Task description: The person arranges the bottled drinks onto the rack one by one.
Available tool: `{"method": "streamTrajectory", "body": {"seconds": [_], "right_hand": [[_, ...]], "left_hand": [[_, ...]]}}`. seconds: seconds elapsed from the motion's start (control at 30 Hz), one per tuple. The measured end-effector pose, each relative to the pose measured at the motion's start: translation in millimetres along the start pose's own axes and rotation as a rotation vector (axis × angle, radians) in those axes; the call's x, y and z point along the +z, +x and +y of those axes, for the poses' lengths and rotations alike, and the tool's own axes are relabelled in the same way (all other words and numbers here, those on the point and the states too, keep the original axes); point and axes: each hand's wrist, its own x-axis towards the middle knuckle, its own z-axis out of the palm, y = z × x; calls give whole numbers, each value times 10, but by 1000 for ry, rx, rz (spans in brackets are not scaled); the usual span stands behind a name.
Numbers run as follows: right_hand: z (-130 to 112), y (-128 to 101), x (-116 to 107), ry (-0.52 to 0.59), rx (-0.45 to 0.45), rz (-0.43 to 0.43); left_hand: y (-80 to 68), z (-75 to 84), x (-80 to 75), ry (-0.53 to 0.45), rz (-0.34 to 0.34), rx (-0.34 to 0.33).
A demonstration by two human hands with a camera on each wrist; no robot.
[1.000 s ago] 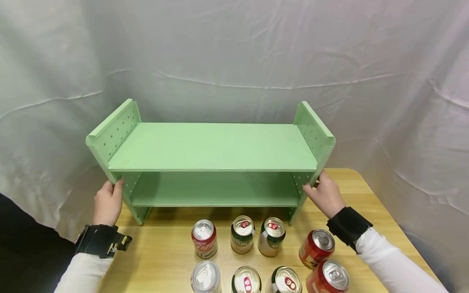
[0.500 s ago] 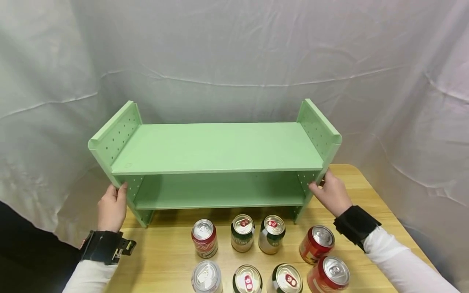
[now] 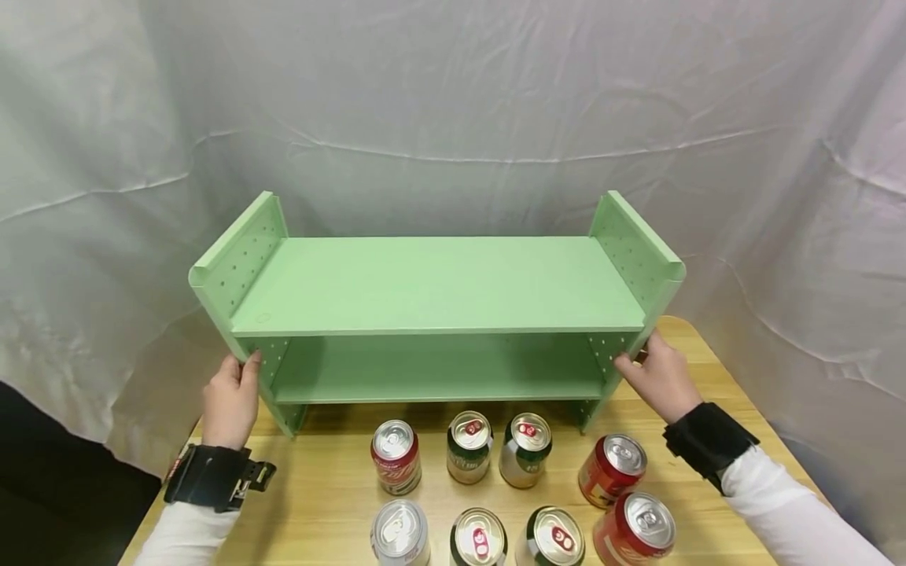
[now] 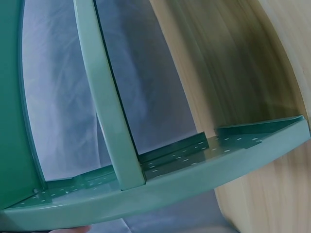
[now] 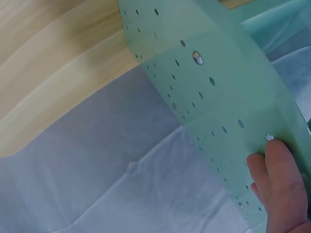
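Note:
A pale green two-tier shelf rack with perforated side panels stands at the back of the wooden table. My left hand grips the front edge of its left side panel, below the upper shelf. On the opposite side, my right hand holds the right side panel, thumb at the front edge. The right wrist view shows fingers lying against the outer face of that perforated panel. In the left wrist view, the left panel's edge crosses the picture, with only a sliver of fingertip at the bottom.
Two rows of drink cans stand in front of the rack: a red-and-silver can, green-and-gold cans, a silver-topped can and red cans near my right wrist. A grey-white cloth hangs behind the table.
The rack has shifted to the right in the head view, with both hands moving along on its side panels. The cans have stayed in place.

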Motion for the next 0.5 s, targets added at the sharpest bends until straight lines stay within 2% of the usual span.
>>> {"method": "streamTrajectory", "body": {"seconds": [0.1,0.3,0.5], "right_hand": [[41,1,-20,-2,-17,22],[105,-45,-88,-39,-15,44],[155,-64,-160,-9,33,44]], "left_hand": [[-40,49,-22,0,18,14],[-97,54,66,-29,48,52],[-143,79,157,-53,61,86]]}}
